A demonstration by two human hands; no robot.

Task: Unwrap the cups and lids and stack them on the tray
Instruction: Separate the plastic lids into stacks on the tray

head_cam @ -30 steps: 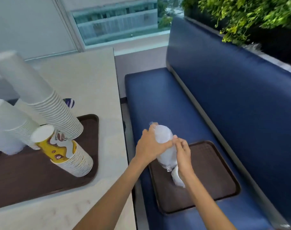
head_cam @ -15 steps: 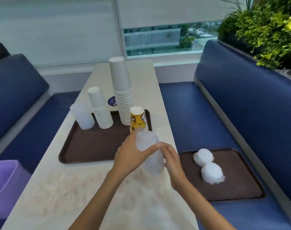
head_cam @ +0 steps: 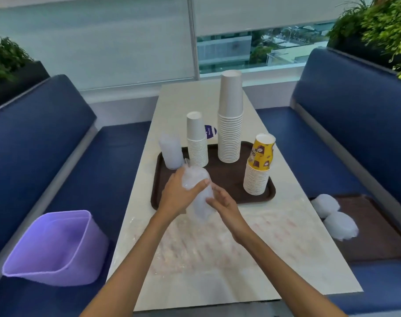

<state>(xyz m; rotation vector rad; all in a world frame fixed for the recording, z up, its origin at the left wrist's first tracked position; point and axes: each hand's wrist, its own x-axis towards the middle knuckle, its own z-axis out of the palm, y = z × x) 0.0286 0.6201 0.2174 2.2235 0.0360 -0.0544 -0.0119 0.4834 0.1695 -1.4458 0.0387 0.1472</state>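
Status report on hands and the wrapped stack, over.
Left hand grips wrapped stack; right hand against its side, grip unclear. Wrap on, not yet on tray. Paper cup stacks stand on tray behind it.

the left hand (head_cam: 179,194) and right hand (head_cam: 226,203) are bare, with slim fingers. both forearms are bare too along their whole visible length, slender and smooth-looking.
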